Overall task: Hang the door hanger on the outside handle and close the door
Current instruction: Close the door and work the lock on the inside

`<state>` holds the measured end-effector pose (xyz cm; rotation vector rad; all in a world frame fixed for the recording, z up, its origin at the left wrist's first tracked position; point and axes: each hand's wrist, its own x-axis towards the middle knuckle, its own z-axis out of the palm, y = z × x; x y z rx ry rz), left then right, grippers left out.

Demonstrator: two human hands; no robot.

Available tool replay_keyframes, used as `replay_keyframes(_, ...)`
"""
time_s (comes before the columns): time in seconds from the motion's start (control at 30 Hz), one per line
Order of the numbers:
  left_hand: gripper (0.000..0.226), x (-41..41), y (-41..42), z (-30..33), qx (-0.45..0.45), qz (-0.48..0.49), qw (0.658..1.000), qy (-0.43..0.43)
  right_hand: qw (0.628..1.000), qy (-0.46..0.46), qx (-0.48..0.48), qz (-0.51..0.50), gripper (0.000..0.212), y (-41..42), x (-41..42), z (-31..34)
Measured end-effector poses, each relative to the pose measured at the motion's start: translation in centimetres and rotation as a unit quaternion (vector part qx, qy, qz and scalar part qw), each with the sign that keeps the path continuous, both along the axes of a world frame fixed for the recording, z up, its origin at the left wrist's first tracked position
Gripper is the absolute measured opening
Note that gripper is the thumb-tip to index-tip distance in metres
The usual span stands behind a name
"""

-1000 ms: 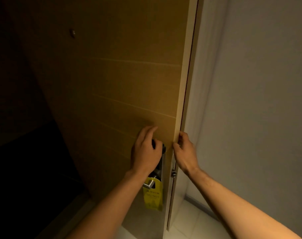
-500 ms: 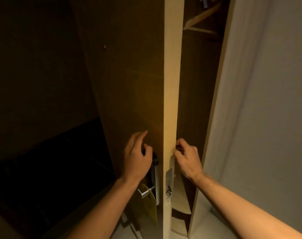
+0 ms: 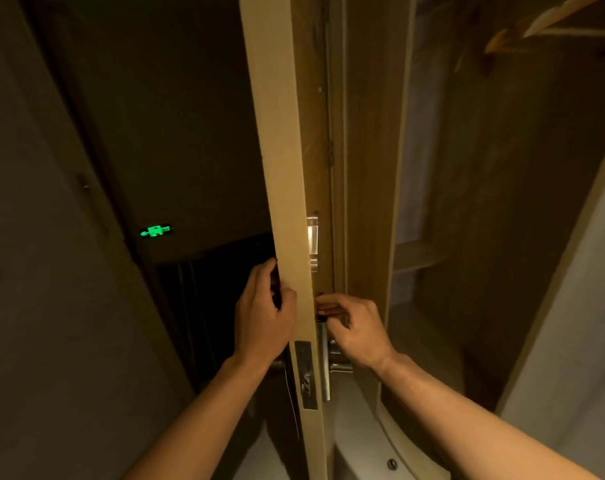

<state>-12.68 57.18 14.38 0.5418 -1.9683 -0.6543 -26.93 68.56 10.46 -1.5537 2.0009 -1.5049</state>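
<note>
The wooden door (image 3: pixel 283 174) stands edge-on in the middle, half open. My left hand (image 3: pixel 263 320) clasps its outside face above the outside handle (image 3: pixel 278 364), thumb on the edge. The door hanger (image 3: pixel 291 403) hangs from that handle and shows only as a thin sliver. My right hand (image 3: pixel 358 332) presses curled fingers against the inside face at the top of the lock plate, just above the inside handle (image 3: pixel 341 367). A metal latch plate (image 3: pixel 306 374) sits in the door edge between my wrists.
A dark corridor with a green exit sign (image 3: pixel 155 231) lies to the left. To the right is an open wooden wardrobe with a hanger (image 3: pixel 536 26) and a pale wall (image 3: pixel 588 341). A floor door stop (image 3: pixel 392 464) sits below.
The door has swung from nearly flat-on to edge-on. The yellow hanger has turned to a sliver. My right hand moved from the door edge round onto the inside face.
</note>
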Motion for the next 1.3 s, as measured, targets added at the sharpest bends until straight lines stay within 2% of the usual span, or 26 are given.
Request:
replay_keyframes(0.23,0.052,5.2,-4.7,-0.5,0.001,0.105,0.994,0.003,0.994,0.029,0.057,0.084,0.046,-7.4,3.2,-0.8)
replay_keyframes(0.43,0.043,8.4,-10.5,-1.6,-0.003,0.210,0.978,-0.001,0.986,0.083,0.026,0.140,0.052,-15.2,5.8,-2.1)
replay_keyframes(0.57,0.037,9.9,-15.0,-2.0,-0.030,0.250,0.967,-0.038,0.991,0.120,-0.015,0.062,0.029,-20.9,6.6,-4.1)
replay_keyframes(0.67,0.034,10.6,-18.9,-2.4,-0.014,0.267,0.963,-0.019,0.984,0.153,0.075,0.050,0.020,-25.6,6.6,-6.1)
replay_keyframes(0.8,0.026,11.7,-24.6,-3.1,0.022,0.298,0.954,-0.024,0.953,0.227,0.166,0.111,0.025,-31.5,7.1,-9.1)
replay_keyframes(0.9,0.030,12.1,-28.0,-3.4,0.030,0.327,0.943,-0.052,0.941,0.230,0.203,0.142,0.031,-35.0,7.7,-10.1)
replay_keyframes(0.97,0.034,12.1,-29.6,-4.0,0.041,0.341,0.938,-0.040,0.935,0.226,0.218,0.165,0.049,-36.8,8.1,-10.6)
replay_keyframes(1.0,0.038,12.0,-30.5,-4.5,0.030,0.348,0.936,-0.043,0.933,0.224,0.224,0.173,0.051,-38.0,8.2,-11.0)
replay_keyframes(1.07,0.045,11.6,-32.7,-5.8,-0.016,0.367,0.927,-0.076,0.925,0.229,0.231,0.194,0.040,-40.7,7.9,-12.2)
replay_keyframes(1.17,0.055,11.2,-35.9,-7.9,-0.088,0.387,0.909,-0.128,0.915,0.272,0.200,0.220,0.039,-44.8,7.7,-13.6)
replay_keyframes(1.3,0.067,9.8,-40.3,-10.1,-0.075,0.425,0.878,-0.209,0.906,0.290,0.154,0.268,0.036,-50.6,7.1,-14.8)
